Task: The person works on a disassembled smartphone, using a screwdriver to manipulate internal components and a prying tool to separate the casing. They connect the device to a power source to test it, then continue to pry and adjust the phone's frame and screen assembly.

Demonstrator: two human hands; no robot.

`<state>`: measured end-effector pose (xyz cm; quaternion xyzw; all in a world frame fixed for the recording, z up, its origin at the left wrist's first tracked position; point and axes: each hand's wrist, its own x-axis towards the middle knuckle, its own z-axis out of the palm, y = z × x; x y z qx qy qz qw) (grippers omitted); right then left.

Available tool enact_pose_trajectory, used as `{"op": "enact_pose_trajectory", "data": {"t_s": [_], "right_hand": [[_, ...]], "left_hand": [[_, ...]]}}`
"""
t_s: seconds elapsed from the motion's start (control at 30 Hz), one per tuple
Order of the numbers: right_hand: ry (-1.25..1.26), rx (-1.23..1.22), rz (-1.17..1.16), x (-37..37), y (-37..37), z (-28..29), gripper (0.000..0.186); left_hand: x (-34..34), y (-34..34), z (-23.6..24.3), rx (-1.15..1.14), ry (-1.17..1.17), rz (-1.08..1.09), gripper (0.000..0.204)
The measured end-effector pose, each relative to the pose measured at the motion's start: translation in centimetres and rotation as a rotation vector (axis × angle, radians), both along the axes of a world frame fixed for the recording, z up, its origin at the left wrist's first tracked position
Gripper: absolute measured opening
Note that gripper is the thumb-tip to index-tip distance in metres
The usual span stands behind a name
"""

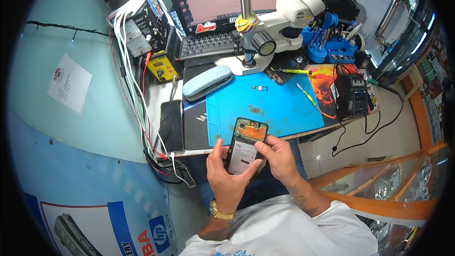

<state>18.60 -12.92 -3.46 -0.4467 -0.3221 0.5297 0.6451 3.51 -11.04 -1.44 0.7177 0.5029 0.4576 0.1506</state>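
An opened smartphone (247, 138) is held up just past the near edge of the bench, its back cover off. A pale battery (241, 155) fills its lower part, and a copper-coloured patch shows near the top. My left hand (227, 175) is closed around the lower left side, with the thumb reaching across the battery's bottom. On the opposite side, my right hand (280, 160) grips the edge, its thumb resting near the middle of the phone. The fingers beneath the phone are hidden.
A blue work mat (284, 114) bears a small part (259, 88) and yellow-green tweezers (308, 96). Behind stand a stereo microscope (279, 14) and keyboard (206, 46). A grey-blue case (207, 82) and dark phone (171, 125) lie left; a soldering station (356, 97) stands right.
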Motion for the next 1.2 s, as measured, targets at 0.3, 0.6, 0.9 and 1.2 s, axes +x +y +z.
{"op": "enact_pose_trajectory", "data": {"t_s": [0.3,0.6,0.9,1.2], "right_hand": [[0.153,-0.197,0.313,1.7,-1.6,-0.9,0.025],[0.126,-0.286,0.37,2.3,-2.4,-1.2,0.025],[-0.004,-0.203,0.345,2.2,-2.0,-1.4,0.026],[0.046,-0.154,0.326,1.9,-1.9,-1.5,0.027]], "left_hand": [[-4.4,1.0,-3.7,-1.032,-0.835,-0.593,0.024],[-3.8,0.1,-4.5,-0.996,-0.805,-0.571,0.017],[-3.5,0.2,-3.6,-0.926,-0.726,-0.578,0.017],[-3.1,0.2,-2.8,-0.815,-0.657,-0.597,0.019]]}}
